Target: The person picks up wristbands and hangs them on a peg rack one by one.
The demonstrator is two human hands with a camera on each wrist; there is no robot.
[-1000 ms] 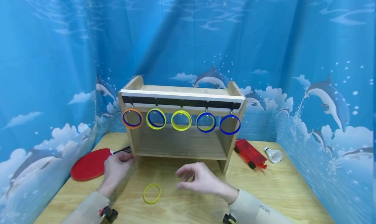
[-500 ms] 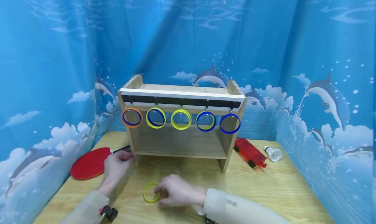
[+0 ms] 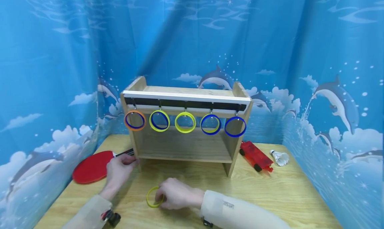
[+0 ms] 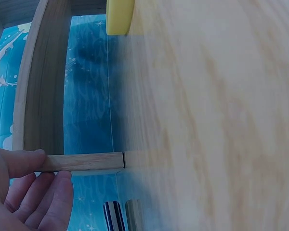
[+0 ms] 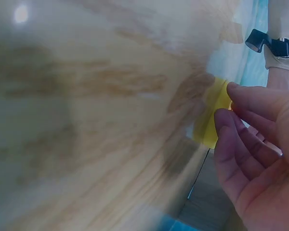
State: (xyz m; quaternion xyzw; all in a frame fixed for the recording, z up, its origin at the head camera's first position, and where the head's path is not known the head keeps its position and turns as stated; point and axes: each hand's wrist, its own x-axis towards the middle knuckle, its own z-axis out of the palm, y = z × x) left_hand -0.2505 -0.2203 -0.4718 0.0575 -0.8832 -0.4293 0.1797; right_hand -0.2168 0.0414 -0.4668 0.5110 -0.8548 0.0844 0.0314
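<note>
A yellow ring (image 3: 148, 199) is on the tabletop, its right side at the fingers of my right hand (image 3: 175, 194). In the right wrist view, the thumb and index finger pinch the edge of this yellow ring (image 5: 212, 113). My left hand (image 3: 117, 172) holds the lower front of the left side panel of a small wooden shelf (image 3: 186, 149). The left wrist view shows that panel's end (image 4: 86, 162) between thumb and fingers. Several rings hang from hooks along the shelf's black strip (image 3: 172, 104): an orange ring (image 3: 126, 125), yellow rings (image 3: 185, 131) and blue rings (image 3: 235, 136).
A red table tennis paddle (image 3: 90, 170) lies left of the shelf, its handle beside my left hand. To the right are a red toy car (image 3: 255, 155) and a white shuttlecock (image 3: 280, 158). A blue dolphin-print curtain (image 3: 192, 39) surrounds the wooden table (image 3: 264, 192).
My right hand has moved left and down to the yellow ring on the table and now pinches its right edge. My left hand keeps its hold on the shelf.
</note>
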